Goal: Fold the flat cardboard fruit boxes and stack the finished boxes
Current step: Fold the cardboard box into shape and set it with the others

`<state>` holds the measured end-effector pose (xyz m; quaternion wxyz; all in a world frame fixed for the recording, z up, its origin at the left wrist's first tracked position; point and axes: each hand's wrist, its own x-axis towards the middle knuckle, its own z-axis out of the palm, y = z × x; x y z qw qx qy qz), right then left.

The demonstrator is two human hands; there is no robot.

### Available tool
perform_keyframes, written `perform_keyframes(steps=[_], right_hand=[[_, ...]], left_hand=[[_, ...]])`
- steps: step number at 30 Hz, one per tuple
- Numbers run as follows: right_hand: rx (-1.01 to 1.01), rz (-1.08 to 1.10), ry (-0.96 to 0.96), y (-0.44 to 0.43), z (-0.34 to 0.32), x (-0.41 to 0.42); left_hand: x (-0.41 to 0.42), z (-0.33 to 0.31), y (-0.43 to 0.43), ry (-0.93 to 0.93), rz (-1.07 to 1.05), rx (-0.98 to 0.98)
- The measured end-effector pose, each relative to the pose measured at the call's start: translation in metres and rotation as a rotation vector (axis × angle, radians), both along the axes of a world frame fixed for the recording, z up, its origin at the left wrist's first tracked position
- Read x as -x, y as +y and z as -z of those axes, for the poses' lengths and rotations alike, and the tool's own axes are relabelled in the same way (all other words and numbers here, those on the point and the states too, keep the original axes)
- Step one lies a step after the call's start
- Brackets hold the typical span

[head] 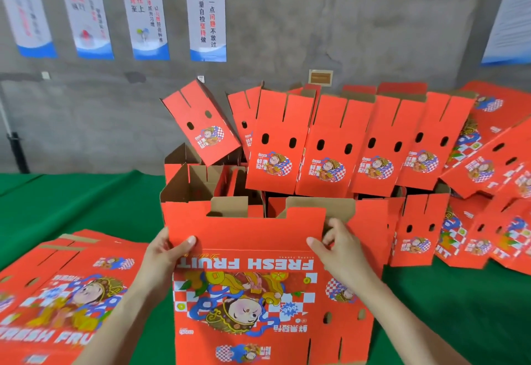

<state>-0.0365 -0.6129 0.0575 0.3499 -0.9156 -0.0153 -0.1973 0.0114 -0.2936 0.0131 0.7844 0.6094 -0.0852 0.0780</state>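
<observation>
The box [258, 278] stands half-erected on the table [100, 206], between flats [57, 287] and finished boxes [330, 149]. Left hand [163, 252] and right hand [339, 247] each pinch its upper panel. Step: squaring up. The next move likely calls for folding the flaps inward.

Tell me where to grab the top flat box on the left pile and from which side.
Probably its right edge, coming from the right. The top flat box lies face up on the pile, so only edges offer a pinch, and that edge lies beside the left hand, which grips the half-folded box.
</observation>
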Motion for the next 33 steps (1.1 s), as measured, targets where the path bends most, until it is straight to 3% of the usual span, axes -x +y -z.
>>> perform_keyframes(steps=[5, 9, 15, 19, 26, 29, 33], right_hand=[[0.101, -0.09, 0.088, -0.008, -0.004, 0.009], [0.099, -0.025, 0.005, -0.024, -0.013, 0.007], [-0.332, -0.123, -0.022, -0.043, -0.014, 0.013], [-0.525, -0.128, -0.064, -0.056, -0.012, 0.026], [-0.575, -0.115, -0.128, -0.083, -0.009, 0.037], [-0.511, -0.119, -0.112, -0.091, -0.002, 0.04], [-0.487, -0.147, -0.101, -0.093, 0.005, 0.04]], left_hand=[[0.004, -0.011, 0.013, -0.004, 0.084, -0.158], [0.005, -0.041, 0.01, 0.022, 0.211, -0.454], [0.007, -0.079, -0.02, 0.203, 0.33, -0.816], [0.011, -0.086, -0.039, 0.204, 0.345, -1.009], [0.01, -0.085, -0.065, -0.024, 0.036, -1.472], [0.016, -0.084, -0.066, -0.113, -0.151, -1.452], [0.028, -0.068, -0.069, -0.145, -0.329, -1.263]])
